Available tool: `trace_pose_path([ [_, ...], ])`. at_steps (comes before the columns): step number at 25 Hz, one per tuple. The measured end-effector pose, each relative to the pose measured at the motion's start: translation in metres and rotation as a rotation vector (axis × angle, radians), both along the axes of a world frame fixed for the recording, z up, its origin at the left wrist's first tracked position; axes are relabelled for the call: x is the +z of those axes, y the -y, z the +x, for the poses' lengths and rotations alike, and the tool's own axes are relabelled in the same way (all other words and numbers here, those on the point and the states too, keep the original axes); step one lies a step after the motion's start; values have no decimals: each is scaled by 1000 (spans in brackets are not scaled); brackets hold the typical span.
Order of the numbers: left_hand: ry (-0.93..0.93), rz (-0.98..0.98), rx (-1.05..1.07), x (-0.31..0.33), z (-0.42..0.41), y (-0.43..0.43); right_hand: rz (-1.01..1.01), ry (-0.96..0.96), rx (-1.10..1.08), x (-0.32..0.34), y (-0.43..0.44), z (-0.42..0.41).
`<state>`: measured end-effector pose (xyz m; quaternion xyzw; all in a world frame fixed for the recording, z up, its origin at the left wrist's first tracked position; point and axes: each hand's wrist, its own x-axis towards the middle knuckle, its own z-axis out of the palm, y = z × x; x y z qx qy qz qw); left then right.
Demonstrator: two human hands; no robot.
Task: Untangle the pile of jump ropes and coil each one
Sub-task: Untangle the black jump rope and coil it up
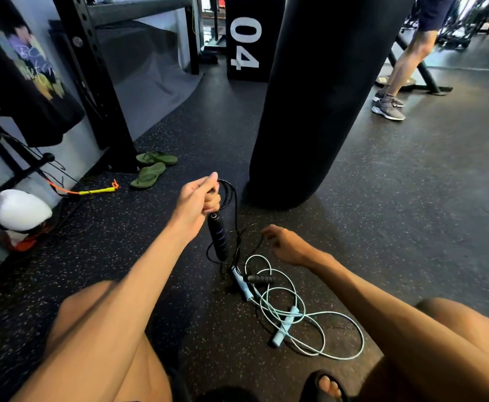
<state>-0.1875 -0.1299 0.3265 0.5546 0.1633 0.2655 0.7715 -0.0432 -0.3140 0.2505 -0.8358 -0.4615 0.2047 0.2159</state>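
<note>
Gripping a bunch of thin black cord loops, the left hand (198, 195) is raised above the speckled rubber floor (382, 198), fingers curled tight round the black jump rope (219, 233). Its purple-banded handle (222, 248) hangs just below the fist, tilted, with more cord trailing down to the floor. The right hand (284, 243) hovers lower and to the right, fingers loose and spread with nothing in them. It is blurred, so I cannot tell whether it brushes the cord strand beside it.

A pale blue jump rope (318, 314) lies between the person's knees in loose, overlapping loops, with both of its blue handles among them. A ribbed black foam handle (259, 279) rests across the upper blue one.

A black punching bag (318, 97) hangs just beyond the hands. Behind it stands a black box marked "04" (249, 39). Green flip-flops (150, 171) and a yellow rope handle (95, 191) lie to the left by a rack. Another person's legs (402, 71) show at far right.
</note>
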Motion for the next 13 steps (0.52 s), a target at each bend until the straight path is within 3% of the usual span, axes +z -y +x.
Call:
trace_pose_path([
  [6,61,-57,-59,11,-8,-7,-46,2,-46,-19,-16,-3],
  [10,72,-102,-122,19,-12,-5,312,44,-81,-13,-27,-9],
  [13,54,-136,-171,20,-11,2,360,25,-16,2,-37,-18],
])
